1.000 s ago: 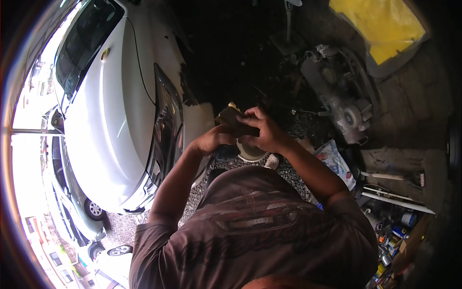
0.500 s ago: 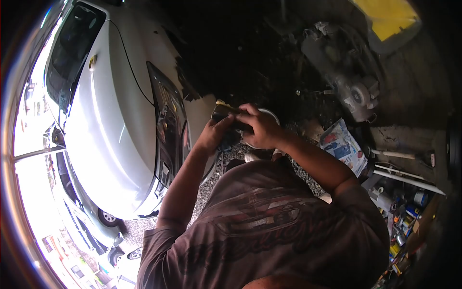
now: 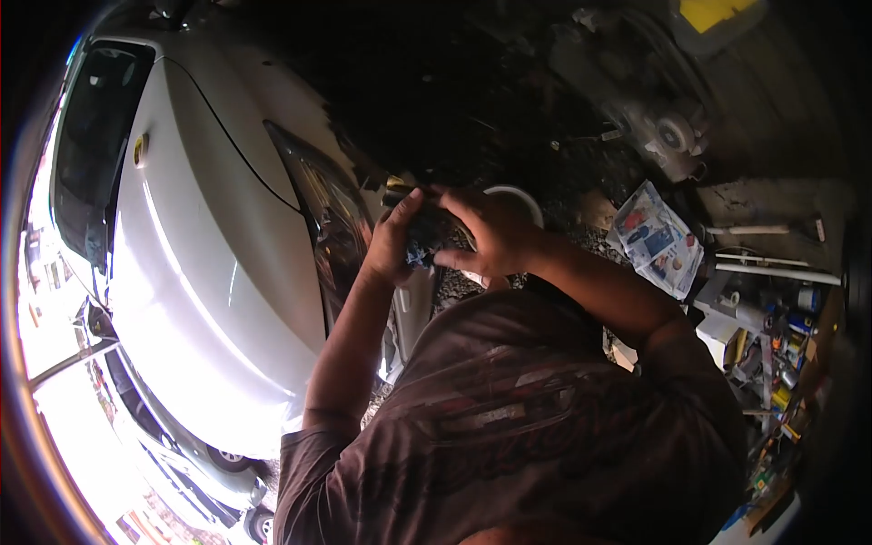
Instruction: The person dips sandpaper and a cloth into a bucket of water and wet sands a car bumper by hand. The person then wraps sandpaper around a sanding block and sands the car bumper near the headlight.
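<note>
My left hand (image 3: 391, 243) is closed around a small dark object with a yellowish end (image 3: 396, 184); its kind is too dark to make out. My right hand (image 3: 495, 229) is just beside it, thumb and fingers spread apart, fingertips close to the object. Whether they touch it is hidden in shadow. Below and behind the right hand shows the pale round rim of a bucket-like container (image 3: 525, 194). To the left stands a white car (image 3: 200, 236), its dark headlight (image 3: 331, 200) close to my left hand.
Printed paper (image 3: 658, 241) lies on the right, near a long-handled tool (image 3: 749, 230) and a white bar (image 3: 781, 271). Below these are cluttered cans and tools (image 3: 772, 363). A dusty mechanical part (image 3: 672, 136) and a yellow-topped container (image 3: 713, 14) are farther back.
My right hand has loosened from the object, its thumb and fingers now wider apart. My left hand still holds the object. The view has shifted, showing more clutter on the right.
</note>
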Demonstrator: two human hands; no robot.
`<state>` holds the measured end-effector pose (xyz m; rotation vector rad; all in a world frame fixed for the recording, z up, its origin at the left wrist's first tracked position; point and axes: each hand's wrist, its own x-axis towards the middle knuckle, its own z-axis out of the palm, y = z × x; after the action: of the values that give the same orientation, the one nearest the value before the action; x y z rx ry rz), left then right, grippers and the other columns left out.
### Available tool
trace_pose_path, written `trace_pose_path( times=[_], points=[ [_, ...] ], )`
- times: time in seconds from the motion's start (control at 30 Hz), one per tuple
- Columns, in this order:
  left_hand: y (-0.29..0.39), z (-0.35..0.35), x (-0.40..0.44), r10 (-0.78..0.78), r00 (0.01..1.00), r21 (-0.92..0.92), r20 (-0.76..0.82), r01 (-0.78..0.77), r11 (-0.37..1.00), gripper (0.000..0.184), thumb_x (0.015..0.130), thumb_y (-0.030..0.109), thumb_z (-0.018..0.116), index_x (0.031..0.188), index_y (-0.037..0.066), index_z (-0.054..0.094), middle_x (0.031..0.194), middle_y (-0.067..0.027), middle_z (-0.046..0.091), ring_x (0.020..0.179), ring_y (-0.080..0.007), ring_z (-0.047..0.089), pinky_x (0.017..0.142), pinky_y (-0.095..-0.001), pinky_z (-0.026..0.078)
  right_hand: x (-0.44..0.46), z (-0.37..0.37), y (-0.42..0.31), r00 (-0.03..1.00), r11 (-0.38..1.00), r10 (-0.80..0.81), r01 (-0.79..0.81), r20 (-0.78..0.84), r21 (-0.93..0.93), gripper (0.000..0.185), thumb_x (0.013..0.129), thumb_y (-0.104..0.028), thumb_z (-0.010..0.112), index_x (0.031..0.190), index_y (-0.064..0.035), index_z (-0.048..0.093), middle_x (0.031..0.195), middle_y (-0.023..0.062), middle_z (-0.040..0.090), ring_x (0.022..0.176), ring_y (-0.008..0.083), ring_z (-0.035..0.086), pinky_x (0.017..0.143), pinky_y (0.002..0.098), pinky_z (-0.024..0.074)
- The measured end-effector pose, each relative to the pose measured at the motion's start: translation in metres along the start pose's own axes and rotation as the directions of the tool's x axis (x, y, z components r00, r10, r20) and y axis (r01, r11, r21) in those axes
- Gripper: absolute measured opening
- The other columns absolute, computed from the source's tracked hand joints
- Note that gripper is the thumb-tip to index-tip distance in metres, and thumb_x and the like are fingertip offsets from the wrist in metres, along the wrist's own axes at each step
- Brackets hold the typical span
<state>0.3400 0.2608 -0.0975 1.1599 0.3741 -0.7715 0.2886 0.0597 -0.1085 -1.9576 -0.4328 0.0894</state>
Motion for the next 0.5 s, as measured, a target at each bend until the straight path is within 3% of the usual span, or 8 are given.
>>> trace_pose_path(
  times=[0.07,0.2,0.27,0.43,0.5],
  points=[
    [0.000,-0.015,0.007,0.005,1.000,-0.028,-0.005,-0.006,1.000,0.041,0.100,0.044,0.067,0.115,0.006,0.068,0.096,-0.0068,0.074,0.080,-0.0170,0.071,0.071,-0.0312,0.058,0.007,0.013,0.001,0.999,0.997,-0.006,0.003,-0.039,-0.077,0.054,0.087,-0.004,0.066,0.140,0.0009,0.057,0.142,0.0254,0.059,0.130,0.0391,0.060,0.107,0.0456,0.0514],
    [0.004,-0.045,0.016,-0.040,0.999,-0.031,-0.008,0.040,0.999,0.041,0.099,0.044,0.068,0.114,0.006,0.069,0.095,-0.0066,0.074,0.082,-0.0169,0.071,0.072,-0.0316,0.058,0.028,0.012,0.015,0.997,0.993,0.071,-0.074,0.037,0.092,0.041,0.093,-0.010,0.070,0.131,0.0039,0.064,0.134,0.0230,0.066,0.120,0.0347,0.068,0.103,0.0384,0.0542],
    [-0.002,-0.061,0.022,-0.062,0.998,-0.023,0.016,0.062,0.998,0.041,0.099,0.044,0.068,0.115,0.006,0.070,0.096,-0.0066,0.074,0.082,-0.0171,0.071,0.073,-0.0317,0.058,0.033,0.007,0.028,0.975,0.975,0.099,-0.135,0.199,0.177,0.040,0.093,-0.012,0.072,0.131,0.0019,0.065,0.132,0.0234,0.068,0.118,0.0337,0.070,0.102,0.0369,0.0547],
    [-0.016,-0.070,0.033,0.048,0.995,0.044,-0.085,-0.045,0.998,0.040,0.095,0.034,0.069,0.121,0.003,0.068,0.108,-0.0100,0.073,0.095,-0.0200,0.071,0.081,-0.0328,0.058,0.051,0.016,0.046,0.979,0.984,0.017,-0.053,0.206,0.171,0.044,0.091,-0.012,0.076,0.133,-0.0053,0.066,0.144,0.0178,0.061,0.127,0.0329,0.065,0.109,0.0407,0.0508],
    [-0.017,-0.073,0.039,0.057,0.996,0.099,-0.075,-0.050,0.994,0.041,0.094,0.032,0.068,0.123,0.003,0.067,0.110,-0.0111,0.072,0.097,-0.0212,0.071,0.083,-0.0340,0.058,0.060,0.025,0.047,0.959,0.965,0.158,-0.200,0.235,0.170,0.048,0.090,-0.016,0.078,0.135,-0.0091,0.066,0.141,0.0157,0.061,0.128,0.0331,0.063,0.110,0.0439,0.0492]
  ],
)
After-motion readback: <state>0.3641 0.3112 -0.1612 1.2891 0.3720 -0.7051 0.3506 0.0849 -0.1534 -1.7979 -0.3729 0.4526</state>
